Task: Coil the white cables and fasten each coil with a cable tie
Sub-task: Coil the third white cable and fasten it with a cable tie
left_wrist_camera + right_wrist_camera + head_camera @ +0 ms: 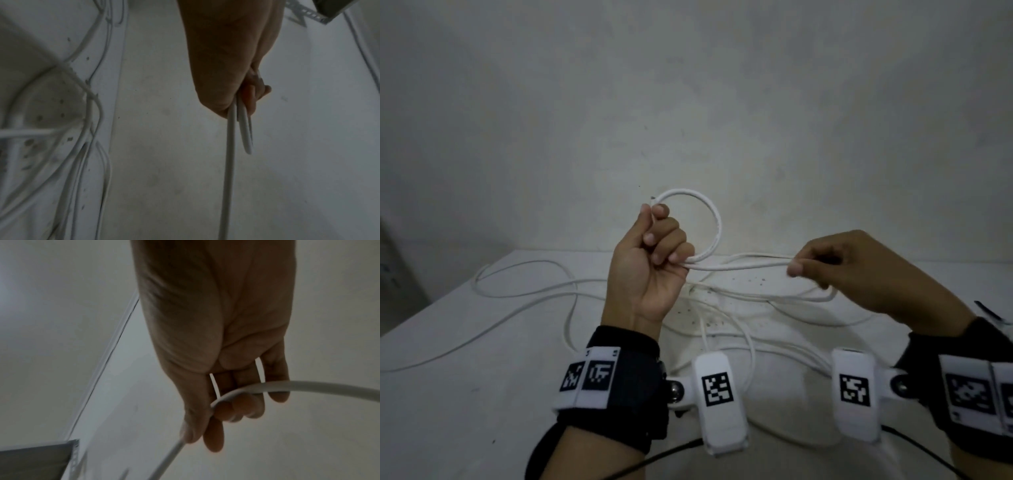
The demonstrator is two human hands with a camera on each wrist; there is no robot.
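Note:
My left hand [657, 240] is raised above the table, fingers curled round a white cable [717, 222] that forms one round loop beside the fist, its cut end poking out at the top. The left wrist view shows the same fist [246, 97] with cable strands [229, 154] running out of it. To the right, my right hand [825, 263] pinches the same cable [743, 265] where it stretches across from the left fist. In the right wrist view its fingers [236, 402] curl round the cable [308, 386]. No cable tie is visible.
More white cable [524, 291] lies in loose tangled loops across the white table [465, 394], also seen in the left wrist view as cables [82, 146]. A plain wall [688, 102] rises behind. A grey object [397, 274] stands at the far left.

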